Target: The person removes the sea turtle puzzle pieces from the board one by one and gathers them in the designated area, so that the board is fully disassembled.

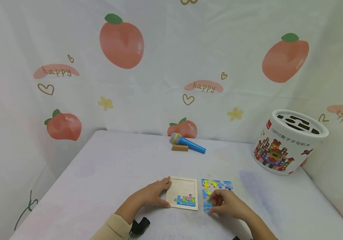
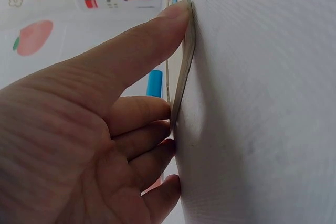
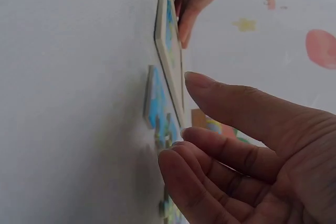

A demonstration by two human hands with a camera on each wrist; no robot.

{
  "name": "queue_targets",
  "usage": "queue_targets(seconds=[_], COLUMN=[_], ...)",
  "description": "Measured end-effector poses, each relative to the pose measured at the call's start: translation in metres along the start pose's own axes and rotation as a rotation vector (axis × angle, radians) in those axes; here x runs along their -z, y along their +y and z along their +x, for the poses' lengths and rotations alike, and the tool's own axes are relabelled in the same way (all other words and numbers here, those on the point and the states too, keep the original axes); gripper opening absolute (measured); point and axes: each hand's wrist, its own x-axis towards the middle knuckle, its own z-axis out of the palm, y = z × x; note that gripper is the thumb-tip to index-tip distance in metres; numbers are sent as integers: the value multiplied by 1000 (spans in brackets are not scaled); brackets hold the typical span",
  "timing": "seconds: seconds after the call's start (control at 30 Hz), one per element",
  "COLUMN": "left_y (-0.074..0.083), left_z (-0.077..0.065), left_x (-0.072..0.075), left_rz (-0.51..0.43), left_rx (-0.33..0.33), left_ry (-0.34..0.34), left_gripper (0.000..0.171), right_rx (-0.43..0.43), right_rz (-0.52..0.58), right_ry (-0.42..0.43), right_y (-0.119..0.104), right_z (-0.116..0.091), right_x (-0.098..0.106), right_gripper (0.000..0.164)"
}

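Observation:
A square wooden puzzle tray (image 1: 175,186) lies on the table, with joined jigsaw pieces (image 1: 186,200) in blue, green and pink along its lower right. My left hand (image 1: 154,194) rests at the tray's left side. In the left wrist view its nearly straight thumb (image 2: 165,22) and fingertips touch the tray's edge (image 2: 184,72). Right of the tray lie several loose jigsaw pieces (image 1: 218,183). Over the nearest of them (image 1: 206,207) is my right hand (image 1: 227,204), its fingers loosely bent. In the right wrist view thumb and fingers stand apart with nothing between them, close to a blue piece (image 3: 156,103).
Behind the tray, a blue toy microphone (image 1: 191,144) lies by a small wooden block (image 1: 179,148). A large white block bucket (image 1: 288,146) stands at the back right. A black object (image 1: 141,226) shows beside the left sleeve. A printed cloth (image 1: 159,100) hangs behind the table.

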Motion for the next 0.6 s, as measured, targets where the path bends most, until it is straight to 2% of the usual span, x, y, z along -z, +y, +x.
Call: queue_targets(seconds=[0.27, 0.47, 0.6], left_y=[-1, -1, -1], left_z=[1, 1, 1], left_x=[-1, 0, 1], left_rz=[-2, 8, 0], left_rx=[-2, -8, -9], left_ry=[-6, -1, -2], left_gripper=[82, 83, 82], right_rx=[31, 75, 50], right_rz=[-92, -103, -93], right_ry=[-8, -39, -71], right_y=[-16, -31, -40], right_z=[17, 38, 50], right_x=[-4, -12, -19], right_gripper=[28, 27, 24])
